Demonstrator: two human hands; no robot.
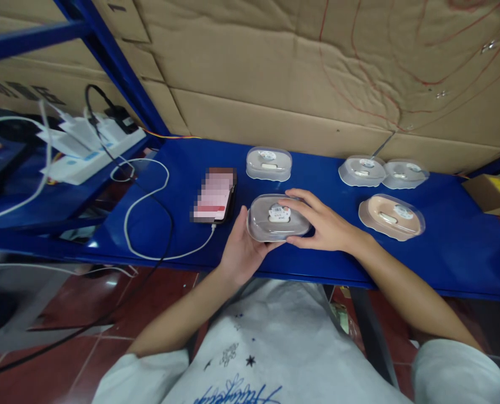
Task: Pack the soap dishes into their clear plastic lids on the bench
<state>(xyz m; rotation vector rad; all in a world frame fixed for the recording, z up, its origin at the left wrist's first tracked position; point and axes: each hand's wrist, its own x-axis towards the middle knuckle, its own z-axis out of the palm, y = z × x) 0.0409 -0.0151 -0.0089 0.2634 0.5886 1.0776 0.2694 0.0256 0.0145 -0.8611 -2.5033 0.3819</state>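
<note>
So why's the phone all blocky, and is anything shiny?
In the head view, coarse squares cover the phone's screen, hiding what it shows; in the head view, pale reflections gleam on the held box, and a bright glint sits near the blue table's left front edge.

The left forearm (182,317) and right forearm (409,286) angled inward, both bare. The left hand (243,252) was cupped, thumb raised — the right hand (328,224) arched opposite it, fingers spread and bent, thumb nearest the torso.
</note>
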